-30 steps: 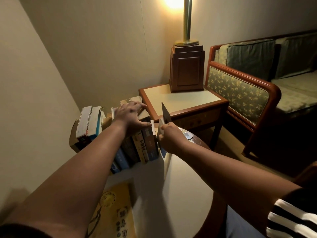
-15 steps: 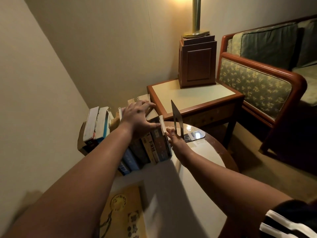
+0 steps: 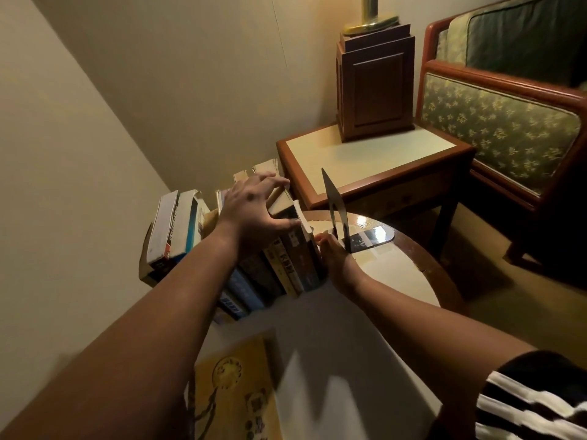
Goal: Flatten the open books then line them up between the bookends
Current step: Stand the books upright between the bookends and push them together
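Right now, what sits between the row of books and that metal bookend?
Only the right hand, its fingers at the bookend foot beside the row of books, as the head view shows.

The thin dark metal bookend point(image 3: 336, 208) is showing a smooth sheen. The round wood-rimmed table point(image 3: 425, 265) is reflecting glossily, while the paper-covered books point(image 3: 286, 265) are appearing matt and worn.

Two hands point(image 3: 254, 214), one bookend point(image 3: 336, 208), one yellow book point(image 3: 232, 392) lying flat, and roughly nine standing books point(image 3: 286, 262).

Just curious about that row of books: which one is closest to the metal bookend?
The brown-spined book at the right end of the row, its pale page edge facing the bookend. The right hand sits between them; every other book stands further left.
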A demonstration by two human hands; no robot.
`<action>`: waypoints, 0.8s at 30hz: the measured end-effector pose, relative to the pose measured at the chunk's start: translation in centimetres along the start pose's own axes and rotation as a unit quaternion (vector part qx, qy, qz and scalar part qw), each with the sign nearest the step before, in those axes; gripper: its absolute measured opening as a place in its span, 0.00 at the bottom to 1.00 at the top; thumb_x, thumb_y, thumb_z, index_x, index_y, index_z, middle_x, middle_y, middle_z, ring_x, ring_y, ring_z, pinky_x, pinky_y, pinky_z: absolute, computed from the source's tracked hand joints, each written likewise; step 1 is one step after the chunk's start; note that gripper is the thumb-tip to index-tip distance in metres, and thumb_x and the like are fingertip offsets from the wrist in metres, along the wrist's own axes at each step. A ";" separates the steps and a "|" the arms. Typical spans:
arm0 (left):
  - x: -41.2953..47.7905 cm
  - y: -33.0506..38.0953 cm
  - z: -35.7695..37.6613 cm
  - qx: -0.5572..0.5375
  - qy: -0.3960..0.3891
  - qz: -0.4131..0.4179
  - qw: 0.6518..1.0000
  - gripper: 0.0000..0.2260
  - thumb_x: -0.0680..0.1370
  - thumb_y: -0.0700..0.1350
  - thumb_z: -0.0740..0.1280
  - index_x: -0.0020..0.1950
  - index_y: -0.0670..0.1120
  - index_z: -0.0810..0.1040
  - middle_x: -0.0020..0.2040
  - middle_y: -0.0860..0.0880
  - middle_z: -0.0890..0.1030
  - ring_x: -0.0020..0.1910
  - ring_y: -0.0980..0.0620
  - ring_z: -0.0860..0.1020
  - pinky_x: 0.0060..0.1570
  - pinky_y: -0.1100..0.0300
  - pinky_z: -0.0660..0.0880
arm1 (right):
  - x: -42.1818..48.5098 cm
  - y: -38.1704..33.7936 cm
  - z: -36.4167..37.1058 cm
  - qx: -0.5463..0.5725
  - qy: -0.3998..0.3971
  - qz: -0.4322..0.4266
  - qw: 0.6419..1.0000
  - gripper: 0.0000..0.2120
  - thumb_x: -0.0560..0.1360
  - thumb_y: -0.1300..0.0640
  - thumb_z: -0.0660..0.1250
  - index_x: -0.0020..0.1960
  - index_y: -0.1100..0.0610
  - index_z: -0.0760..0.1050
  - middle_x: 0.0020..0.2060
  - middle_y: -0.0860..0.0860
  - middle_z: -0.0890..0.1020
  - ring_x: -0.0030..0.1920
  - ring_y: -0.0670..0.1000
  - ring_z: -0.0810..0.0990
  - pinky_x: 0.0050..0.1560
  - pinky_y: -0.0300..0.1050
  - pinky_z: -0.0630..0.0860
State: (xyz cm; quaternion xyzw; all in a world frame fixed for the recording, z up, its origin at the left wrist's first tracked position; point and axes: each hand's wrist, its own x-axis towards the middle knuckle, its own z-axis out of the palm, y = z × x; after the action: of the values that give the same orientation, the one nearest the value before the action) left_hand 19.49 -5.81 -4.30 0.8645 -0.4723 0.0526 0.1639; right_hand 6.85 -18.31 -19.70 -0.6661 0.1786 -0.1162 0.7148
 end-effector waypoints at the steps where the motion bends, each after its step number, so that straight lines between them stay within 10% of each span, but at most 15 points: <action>1: 0.0 0.0 0.0 -0.001 -0.001 -0.001 1.000 0.38 0.64 0.70 0.65 0.71 0.56 0.70 0.74 0.49 0.67 0.71 0.44 0.66 0.65 0.40 0.68 | 0.1 0.0 -0.2 0.004 -0.003 0.005 1.000 0.41 0.70 0.24 0.56 0.64 0.58 0.70 0.57 0.54 0.81 0.55 0.50 0.82 0.44 0.37 0.80; 13: 0.0 0.3 -0.1 -0.005 -0.002 -0.002 1.000 0.37 0.64 0.70 0.65 0.70 0.57 0.71 0.74 0.49 0.67 0.71 0.44 0.66 0.64 0.42 0.69 | -1.5 -1.7 -0.6 -0.063 -0.014 -0.042 0.997 0.46 0.56 0.13 0.51 0.53 0.49 0.73 0.47 0.46 0.81 0.47 0.42 0.81 0.46 0.34 0.77; 19: -0.2 0.6 -0.5 0.004 -0.006 -0.002 1.000 0.38 0.63 0.71 0.65 0.71 0.55 0.71 0.74 0.49 0.67 0.72 0.43 0.65 0.65 0.42 0.67 | -2.7 0.5 -2.0 -0.142 0.006 -0.039 0.989 0.45 0.69 0.23 0.42 0.73 0.52 0.66 0.70 0.54 0.73 0.68 0.52 0.72 0.64 0.47 0.69; 24: -0.2 0.8 -0.6 0.010 -0.016 -0.009 1.000 0.39 0.65 0.71 0.69 0.72 0.55 0.70 0.75 0.49 0.66 0.72 0.43 0.65 0.66 0.43 0.64 | -4.6 2.0 -2.7 -0.161 0.027 -0.021 0.986 0.25 0.82 0.37 0.51 0.70 0.51 0.68 0.68 0.52 0.74 0.68 0.54 0.73 0.66 0.53 0.71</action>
State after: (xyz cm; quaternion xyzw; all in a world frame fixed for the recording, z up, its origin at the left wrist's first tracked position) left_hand 18.71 -5.84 -3.57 0.8709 -0.4665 0.0421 0.1487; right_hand 1.44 -18.77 -21.33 -0.7724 0.2005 -0.1187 0.5908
